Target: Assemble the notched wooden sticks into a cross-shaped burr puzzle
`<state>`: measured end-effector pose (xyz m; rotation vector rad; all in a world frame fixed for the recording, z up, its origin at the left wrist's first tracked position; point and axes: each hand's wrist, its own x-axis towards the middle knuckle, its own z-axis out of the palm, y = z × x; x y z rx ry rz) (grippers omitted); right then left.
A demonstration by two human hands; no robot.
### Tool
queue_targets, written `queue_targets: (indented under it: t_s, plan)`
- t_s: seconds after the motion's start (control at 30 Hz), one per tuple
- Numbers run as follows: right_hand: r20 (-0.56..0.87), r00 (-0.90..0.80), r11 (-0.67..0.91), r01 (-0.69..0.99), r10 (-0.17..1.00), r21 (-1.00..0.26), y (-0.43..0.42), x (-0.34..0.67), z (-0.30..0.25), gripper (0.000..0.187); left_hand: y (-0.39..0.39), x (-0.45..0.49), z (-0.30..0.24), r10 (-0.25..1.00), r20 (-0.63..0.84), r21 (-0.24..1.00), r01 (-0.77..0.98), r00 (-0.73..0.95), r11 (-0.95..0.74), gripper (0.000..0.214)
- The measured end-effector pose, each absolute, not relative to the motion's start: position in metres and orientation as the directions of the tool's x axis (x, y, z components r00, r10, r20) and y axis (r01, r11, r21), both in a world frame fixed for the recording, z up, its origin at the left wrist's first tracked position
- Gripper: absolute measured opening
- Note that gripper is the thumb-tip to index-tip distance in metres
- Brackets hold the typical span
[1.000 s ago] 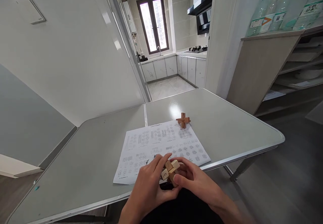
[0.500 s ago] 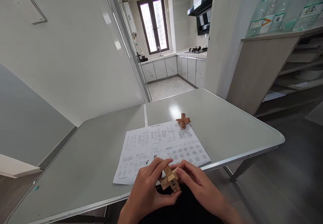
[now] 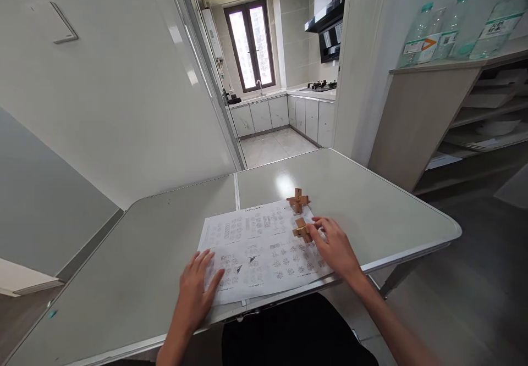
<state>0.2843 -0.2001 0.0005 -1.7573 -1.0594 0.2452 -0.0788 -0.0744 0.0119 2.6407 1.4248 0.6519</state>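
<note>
My right hand reaches over the printed sheet and pinches a small wooden cross-shaped puzzle that rests on the sheet's far right part. A second wooden cross puzzle stands just beyond it, at the sheet's far right corner. My left hand lies flat with spread fingers on the sheet's near left corner and holds nothing. The sheet shows rows of small diagrams and lies on a grey folding table.
The table's near edge runs just in front of my lap. A wall stands along the left. Wooden shelves with plastic bottles on top stand at the right. A kitchen doorway opens beyond the table.
Both hands held the puzzle together near the table's front edge. Now my right hand has carried it forward onto the sheet beside the other puzzle, and my left hand has let go and rests flat.
</note>
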Motion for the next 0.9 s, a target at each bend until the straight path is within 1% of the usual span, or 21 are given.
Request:
queue_targets:
  t_s: [0.07, 0.2, 0.4, 0.5, 0.6, 0.7, 0.73, 0.77, 0.8, 0.87, 0.9]
  plan:
    - [0.316, 0.614, -0.122, 0.564, 0.723, -0.817, -0.193, 0.294, -0.005, 0.034, -0.067, -0.097, 0.002, 0.844, 0.304, 0.241, 0.822, 0.442, -0.517, 0.059]
    - [0.303, 0.658, -0.181, 0.561, 0.689, -0.808, -0.185, 0.306, -0.012, 0.034, -0.07, -0.108, -0.004, 0.884, 0.241, 0.264, 0.849, 0.4, -0.457, 0.067]
    - [0.289, 0.71, -0.228, 0.537, 0.642, -0.812, -0.176, 0.315, -0.022, 0.038, -0.075, -0.104, -0.002, 0.891, 0.28, 0.304, 0.847, 0.358, -0.436, 0.067]
    - [0.295, 0.727, -0.225, 0.525, 0.62, -0.821, -0.176, 0.315, -0.025, 0.04, -0.075, -0.105, -0.004, 0.893, 0.3, 0.316, 0.848, 0.336, -0.425, 0.067]
    - [0.325, 0.758, -0.21, 0.513, 0.566, -0.832, -0.182, 0.307, -0.023, 0.04, -0.076, -0.106, -0.007, 0.904, 0.3, 0.333, 0.854, 0.306, -0.4, 0.067]
    - [0.384, 0.756, -0.149, 0.528, 0.53, -0.836, -0.194, 0.29, -0.014, 0.039, -0.077, -0.106, -0.007, 0.911, 0.29, 0.35, 0.853, 0.294, -0.387, 0.065]
    - [0.417, 0.723, -0.087, 0.546, 0.551, -0.833, -0.2, 0.283, -0.011, 0.037, -0.077, -0.106, -0.007, 0.91, 0.292, 0.354, 0.851, 0.294, -0.388, 0.064]
    - [0.421, 0.675, -0.037, 0.553, 0.607, -0.833, -0.205, 0.276, -0.008, 0.037, -0.077, -0.107, -0.007, 0.909, 0.295, 0.357, 0.848, 0.296, -0.392, 0.063]
    - [0.395, 0.62, 0.0, 0.537, 0.678, -0.844, -0.21, 0.27, -0.006, 0.037, -0.077, -0.107, -0.007, 0.907, 0.298, 0.358, 0.846, 0.297, -0.395, 0.062]
    - [0.301, 0.497, 0.061, 0.441, 0.814, -0.895, -0.219, 0.261, -0.003, 0.04, -0.077, -0.107, -0.007, 0.906, 0.299, 0.358, 0.845, 0.3, -0.398, 0.062]
    - [0.26, 0.444, 0.072, 0.398, 0.857, -0.915, -0.222, 0.258, -0.003, 0.042, -0.077, -0.107, -0.006, 0.906, 0.298, 0.357, 0.845, 0.301, -0.398, 0.062]
